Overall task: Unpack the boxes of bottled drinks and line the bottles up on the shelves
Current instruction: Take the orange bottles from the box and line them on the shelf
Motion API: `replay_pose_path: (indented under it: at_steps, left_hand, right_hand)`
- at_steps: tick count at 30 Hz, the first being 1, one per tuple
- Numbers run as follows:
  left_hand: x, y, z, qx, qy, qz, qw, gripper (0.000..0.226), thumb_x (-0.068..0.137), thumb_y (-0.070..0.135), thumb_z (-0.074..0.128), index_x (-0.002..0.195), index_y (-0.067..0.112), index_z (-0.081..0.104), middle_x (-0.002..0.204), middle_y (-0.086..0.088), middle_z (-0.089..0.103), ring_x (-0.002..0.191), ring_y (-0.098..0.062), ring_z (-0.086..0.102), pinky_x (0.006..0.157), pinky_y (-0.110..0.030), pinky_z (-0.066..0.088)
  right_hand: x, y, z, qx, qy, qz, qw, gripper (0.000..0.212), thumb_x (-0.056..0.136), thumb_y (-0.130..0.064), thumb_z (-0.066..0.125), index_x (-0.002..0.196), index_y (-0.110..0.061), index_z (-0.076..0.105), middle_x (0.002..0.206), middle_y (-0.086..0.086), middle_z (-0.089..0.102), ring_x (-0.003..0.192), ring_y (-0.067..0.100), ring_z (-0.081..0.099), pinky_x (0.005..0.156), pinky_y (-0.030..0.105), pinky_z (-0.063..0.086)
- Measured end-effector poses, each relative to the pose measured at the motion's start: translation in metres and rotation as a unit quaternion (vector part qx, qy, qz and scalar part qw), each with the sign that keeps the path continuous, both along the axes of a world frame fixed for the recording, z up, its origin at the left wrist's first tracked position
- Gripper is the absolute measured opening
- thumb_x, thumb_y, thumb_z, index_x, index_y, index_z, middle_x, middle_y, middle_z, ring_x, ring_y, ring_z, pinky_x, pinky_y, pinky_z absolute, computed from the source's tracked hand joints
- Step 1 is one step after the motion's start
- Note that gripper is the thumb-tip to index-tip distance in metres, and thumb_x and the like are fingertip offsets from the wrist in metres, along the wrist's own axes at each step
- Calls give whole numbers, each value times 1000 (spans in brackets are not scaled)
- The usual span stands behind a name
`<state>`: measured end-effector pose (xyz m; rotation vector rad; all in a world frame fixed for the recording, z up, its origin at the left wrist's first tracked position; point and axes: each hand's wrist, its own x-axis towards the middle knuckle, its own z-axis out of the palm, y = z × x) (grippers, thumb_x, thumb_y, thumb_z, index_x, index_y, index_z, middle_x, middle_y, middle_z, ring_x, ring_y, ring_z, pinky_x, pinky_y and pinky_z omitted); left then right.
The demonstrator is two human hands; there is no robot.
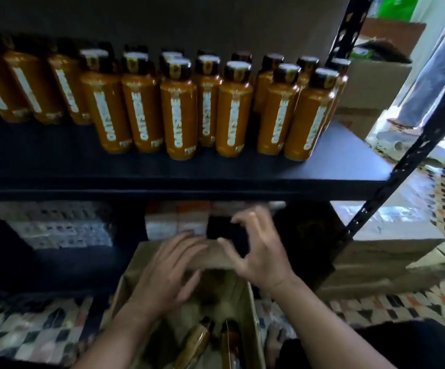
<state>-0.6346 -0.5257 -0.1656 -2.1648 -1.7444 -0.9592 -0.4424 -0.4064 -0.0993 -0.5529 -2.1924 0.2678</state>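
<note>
Nearest us, two bottles [210, 342] lie in the open cardboard box [250, 315], awaiting unpacking; our left hand [168, 272] presses its far flap [216, 258] flat with straight fingers, while our right hand [258, 249] spreads, gripping nothing; beyond, orange bottles [181, 107] line the shelf [189, 169].

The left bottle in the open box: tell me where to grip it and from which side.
Grip the bottle just below its dark cap, reaching down from above: it leans in the cardboard box cap-up, the walls hiding its lower body.
</note>
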Motion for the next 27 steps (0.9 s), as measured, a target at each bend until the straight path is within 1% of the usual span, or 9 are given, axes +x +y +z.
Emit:
replay_pose_path:
  at_steps: [4,7,10,13,14,17,22,25,27]
  left_hand:
    - [-18,-47,-98,-212,-32,87,973,46,94,44,53,137,27,55,132,4,61,128,-18,55,109,-28,37]
    - [-22,-78,-152,-404,-70,144,901,59,93,39,61,148,31,44,145,9,50,138,-16,43,113,-32,38]
    - [-17,-92,-186,-520,-122,172,828,70,89,39,65,152,30,37,148,5,49,138,-20,42,112,-38,40]
    - [-7,-88,-204,-549,-154,191,799,67,87,53,65,147,29,45,144,4,55,130,-20,52,107,-39,45]
    - [-3,-84,-210,-555,-167,195,792,66,89,51,67,147,28,46,143,3,56,130,-20,52,108,-38,45]
    - [15,-62,-221,-572,-218,192,767,67,92,27,72,152,22,42,146,-4,53,132,-23,52,107,-32,42]
    - [44,-34,-243,-599,-255,181,737,72,93,34,72,154,20,38,146,-8,51,131,-27,50,110,-37,40]
    - [46,-27,-249,-616,-243,191,725,72,89,30,76,151,15,42,147,-10,47,134,-29,46,109,-33,35]
    - [48,-24,-253,-625,-253,195,712,66,89,28,76,146,14,47,143,-10,51,130,-29,49,106,-35,39]
  right_hand:
    - [-15,-19,-85,-138,-306,-17,942,51,89,-44,63,131,-20,48,127,3,48,119,25,44,100,44,45]
    - [-23,-34,-134,-204,-488,-24,848,67,89,-38,66,146,-22,34,139,7,41,134,31,36,109,48,39]
    - [-28,-50,-175,-315,-581,-18,751,66,91,-26,67,148,-17,34,143,13,45,135,34,40,109,45,41]
    - [-27,-64,-222,-420,-572,-65,701,47,100,-18,57,145,-15,41,144,14,48,131,29,49,97,18,46]
    - [-26,-69,-235,-433,-562,-98,698,51,101,-21,54,148,-16,36,148,15,42,134,31,45,96,15,45]
    - [-23,-83,-266,-387,-571,-219,691,64,101,-34,50,154,-12,22,149,25,32,135,38,41,105,43,42]
    - [-18,-99,-299,-274,-599,-247,711,55,99,-13,36,154,-9,29,137,31,46,119,40,54,91,43,50]
    - [-19,-99,-304,-275,-606,-229,710,57,89,-11,52,145,-8,51,114,32,61,93,40,66,73,40,55]
    - [-16,-97,-306,-285,-592,-233,717,59,98,-15,47,155,-8,32,132,31,53,109,39,62,83,41,54]
